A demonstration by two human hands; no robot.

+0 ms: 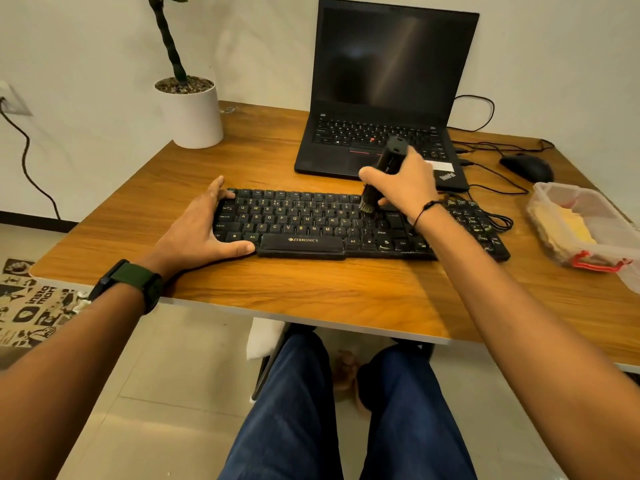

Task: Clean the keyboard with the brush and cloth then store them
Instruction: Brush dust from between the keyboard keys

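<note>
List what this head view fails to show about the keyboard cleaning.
- Keyboard: keys under the right hand and forearm are hidden.
- Brush: handle middle covered by gripping fingers.
- Plastic box: cut off by the right edge; yellow contents blurred, possibly the cloth.

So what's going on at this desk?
A person is cleaning a black keyboard. The right hand grips a black brush, its bristles on the keys right of centre. The left hand steadies the keyboard's left end. A yellow cloth lies in a clear box at the right.
</note>
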